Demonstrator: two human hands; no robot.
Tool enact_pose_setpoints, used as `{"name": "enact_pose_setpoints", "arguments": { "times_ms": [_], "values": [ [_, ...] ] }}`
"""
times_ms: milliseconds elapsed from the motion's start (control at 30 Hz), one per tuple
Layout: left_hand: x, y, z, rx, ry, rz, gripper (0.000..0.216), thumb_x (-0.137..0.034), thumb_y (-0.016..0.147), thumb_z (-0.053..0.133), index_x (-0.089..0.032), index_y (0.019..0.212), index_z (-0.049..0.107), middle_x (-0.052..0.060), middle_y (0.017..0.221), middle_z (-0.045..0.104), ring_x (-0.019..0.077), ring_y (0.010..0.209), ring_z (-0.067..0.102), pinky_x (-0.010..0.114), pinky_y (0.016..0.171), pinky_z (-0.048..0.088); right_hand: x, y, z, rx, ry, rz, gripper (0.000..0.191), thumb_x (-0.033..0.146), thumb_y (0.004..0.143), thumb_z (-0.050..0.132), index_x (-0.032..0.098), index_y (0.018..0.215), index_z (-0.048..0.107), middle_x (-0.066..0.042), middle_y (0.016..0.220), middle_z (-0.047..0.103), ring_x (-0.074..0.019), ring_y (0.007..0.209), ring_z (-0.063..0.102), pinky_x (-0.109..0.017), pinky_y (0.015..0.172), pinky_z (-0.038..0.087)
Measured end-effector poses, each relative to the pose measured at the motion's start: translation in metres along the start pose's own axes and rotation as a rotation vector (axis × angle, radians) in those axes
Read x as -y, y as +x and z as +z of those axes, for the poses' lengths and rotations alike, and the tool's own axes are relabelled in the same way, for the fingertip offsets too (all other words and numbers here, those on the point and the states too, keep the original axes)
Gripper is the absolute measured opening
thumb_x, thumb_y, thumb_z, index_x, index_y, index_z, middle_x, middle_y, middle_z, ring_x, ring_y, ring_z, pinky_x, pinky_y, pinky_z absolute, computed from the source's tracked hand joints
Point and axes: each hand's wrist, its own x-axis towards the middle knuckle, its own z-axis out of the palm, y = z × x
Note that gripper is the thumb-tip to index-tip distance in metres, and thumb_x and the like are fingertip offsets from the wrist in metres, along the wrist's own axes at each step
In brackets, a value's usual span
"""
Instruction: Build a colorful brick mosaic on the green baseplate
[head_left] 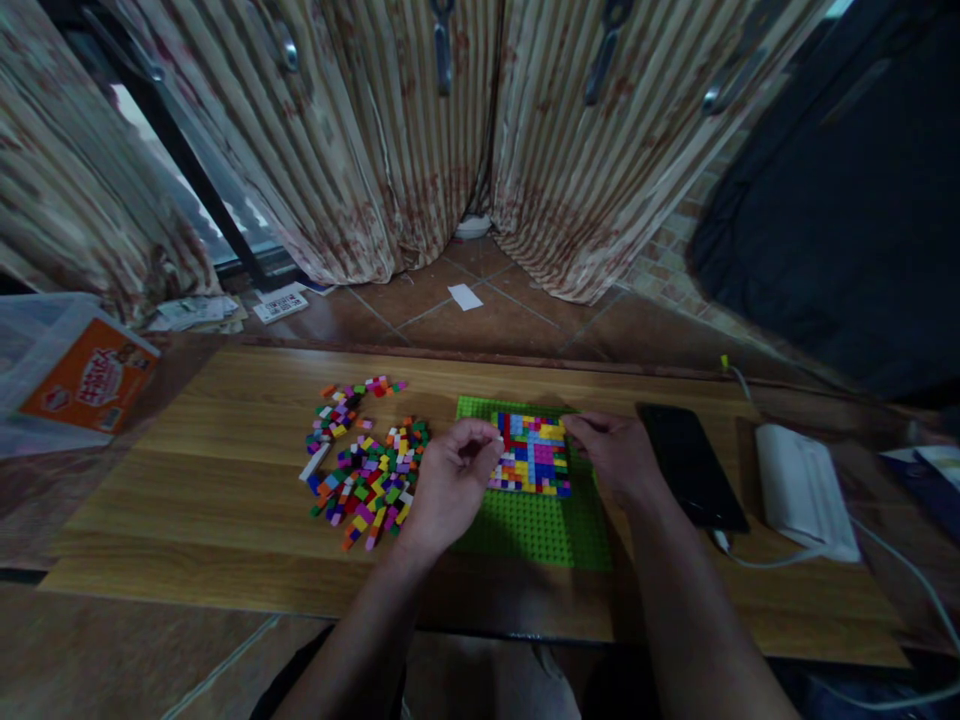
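A multicoloured block of toy building bricks (536,462) sits on a green studded baseplate (540,535), toward its far side. My left hand (459,475) is closed in a pinch over the block's left edge, with a small white brick (500,439) at the fingertips. At the block's far right corner, the thumb and fingers of my right hand (613,450) come together. Whether they grip a piece there or just touch the edge, I cannot tell. Left of the baseplate, a loose heap of coloured bricks (375,475) spreads over the wooden table (202,470).
Right of my right hand lie a black phone (691,465) with a cable and a white box-shaped device (804,490). A plastic bin (45,370) with an orange label stands off the table's left end. Curtains (420,150) hang beyond the far edge; a white card (465,297) is on the floor.
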Motion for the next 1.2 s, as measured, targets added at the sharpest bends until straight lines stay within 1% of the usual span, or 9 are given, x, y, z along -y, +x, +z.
{"name": "enact_pose_setpoints", "arguments": {
  "times_ms": [333, 433, 533, 600, 733, 833, 967, 1067, 1200],
  "values": [
    [0.003, 0.000, 0.001, 0.010, 0.017, -0.008, 0.009, -0.025, 0.081, 0.064, -0.017, 0.083, 0.066, -0.001, 0.072, 0.063, 0.0110, 0.064, 0.056, 0.020, 0.058, 0.044, 0.000, -0.004, -0.004, 0.019, -0.053, -0.074, 0.033, 0.045, 0.074, 0.065, 0.016, 0.082, 0.078, -0.006, 0.070, 0.074, -0.0239, 0.071, 0.068, -0.032, 0.062, 0.050],
    [0.005, 0.000, 0.001, 0.003, 0.006, -0.014, 0.009, -0.026, 0.081, 0.064, -0.017, 0.084, 0.066, 0.000, 0.073, 0.064, 0.0116, 0.065, 0.057, 0.020, 0.059, 0.045, 0.007, -0.010, -0.005, -0.062, -0.032, -0.140, 0.034, 0.046, 0.077, 0.063, 0.016, 0.079, 0.077, -0.006, 0.070, 0.073, -0.0232, 0.068, 0.067, -0.032, 0.061, 0.049],
    [0.005, 0.000, 0.002, -0.002, -0.010, -0.006, 0.009, -0.024, 0.081, 0.064, -0.017, 0.086, 0.067, 0.000, 0.076, 0.066, 0.0120, 0.067, 0.059, 0.021, 0.061, 0.046, 0.021, -0.021, -0.003, -0.141, 0.109, -0.200, 0.033, 0.046, 0.077, 0.065, 0.016, 0.082, 0.077, -0.006, 0.075, 0.074, -0.0222, 0.069, 0.067, -0.032, 0.063, 0.051],
    [0.005, 0.000, 0.003, 0.001, -0.012, 0.007, 0.008, -0.023, 0.082, 0.063, -0.017, 0.087, 0.067, 0.001, 0.079, 0.068, 0.0124, 0.069, 0.060, 0.022, 0.063, 0.047, 0.031, -0.031, 0.002, -0.075, 0.196, -0.231, 0.029, 0.044, 0.075, 0.069, 0.018, 0.083, 0.077, -0.005, 0.078, 0.075, -0.0214, 0.073, 0.068, -0.032, 0.066, 0.052],
    [0.003, 0.000, 0.004, 0.010, -0.031, 0.032, 0.008, -0.021, 0.082, 0.063, -0.017, 0.088, 0.067, 0.003, 0.086, 0.070, 0.0138, 0.077, 0.063, 0.023, 0.070, 0.050, 0.039, -0.047, 0.016, 0.239, 0.259, -0.304, 0.024, 0.042, 0.078, 0.070, 0.021, 0.089, 0.076, -0.005, 0.091, 0.076, -0.0197, 0.080, 0.069, -0.032, 0.074, 0.053],
    [0.002, -0.001, 0.004, 0.022, -0.062, 0.048, 0.012, -0.020, 0.082, 0.063, -0.016, 0.094, 0.065, 0.005, 0.093, 0.072, 0.0151, 0.083, 0.066, 0.025, 0.074, 0.052, 0.036, -0.052, 0.025, 0.315, 0.236, -0.356, 0.023, 0.040, 0.080, 0.069, 0.022, 0.093, 0.075, -0.005, 0.096, 0.075, -0.0194, 0.085, 0.068, -0.033, 0.079, 0.053],
    [0.001, -0.002, 0.004, 0.042, -0.067, 0.042, 0.017, -0.020, 0.082, 0.066, -0.016, 0.098, 0.065, 0.007, 0.098, 0.073, 0.0163, 0.087, 0.068, 0.026, 0.077, 0.053, 0.033, -0.051, 0.029, 0.292, 0.187, -0.407, 0.021, 0.040, 0.083, 0.066, 0.023, 0.090, 0.075, -0.005, 0.094, 0.074, -0.0193, 0.087, 0.067, -0.033, 0.080, 0.051],
    [0.000, -0.003, 0.003, 0.043, -0.057, 0.030, 0.019, -0.019, 0.081, 0.065, -0.017, 0.100, 0.064, 0.006, 0.098, 0.073, 0.0161, 0.088, 0.068, 0.025, 0.077, 0.053, 0.035, -0.049, 0.022, 0.258, 0.127, -0.420, 0.022, 0.042, 0.084, 0.065, 0.023, 0.088, 0.075, -0.004, 0.090, 0.073, -0.0189, 0.083, 0.066, -0.031, 0.076, 0.050],
    [0.000, -0.001, 0.002, -0.006, -0.058, 0.019, 0.015, -0.020, 0.082, 0.063, -0.017, 0.097, 0.065, 0.005, 0.094, 0.072, 0.0147, 0.081, 0.066, 0.024, 0.072, 0.053, 0.033, -0.043, 0.007, 0.130, -0.003, -0.367, 0.025, 0.043, 0.083, 0.063, 0.022, 0.086, 0.075, -0.005, 0.088, 0.073, -0.0194, 0.078, 0.065, -0.030, 0.070, 0.049]
  ]
}}
